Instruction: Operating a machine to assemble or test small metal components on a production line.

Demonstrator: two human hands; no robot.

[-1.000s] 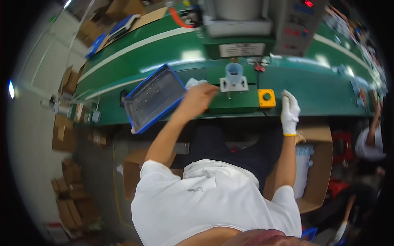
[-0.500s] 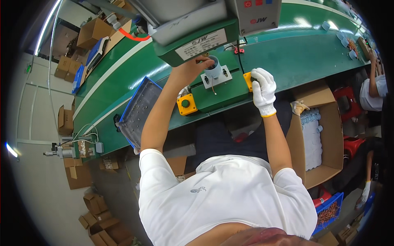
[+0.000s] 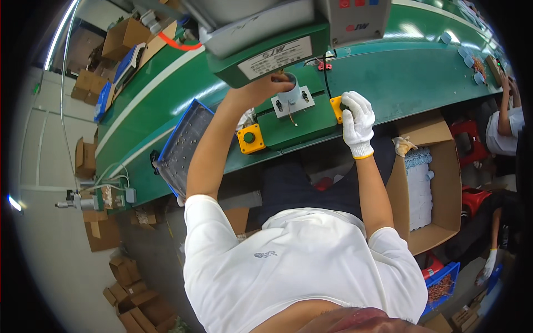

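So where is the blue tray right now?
In the head view, the blue tray lies on the green bench, left of the bare left forearm and of the yellow button box.

A long green worktop (image 3: 388, 83) is carrying a green press machine (image 3: 266, 50). Left of the press, a blue tray (image 3: 186, 145) is lying, seemingly overhanging the edge.

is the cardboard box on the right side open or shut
Open: the cardboard box has its flaps folded out, and pale blue parts show inside.
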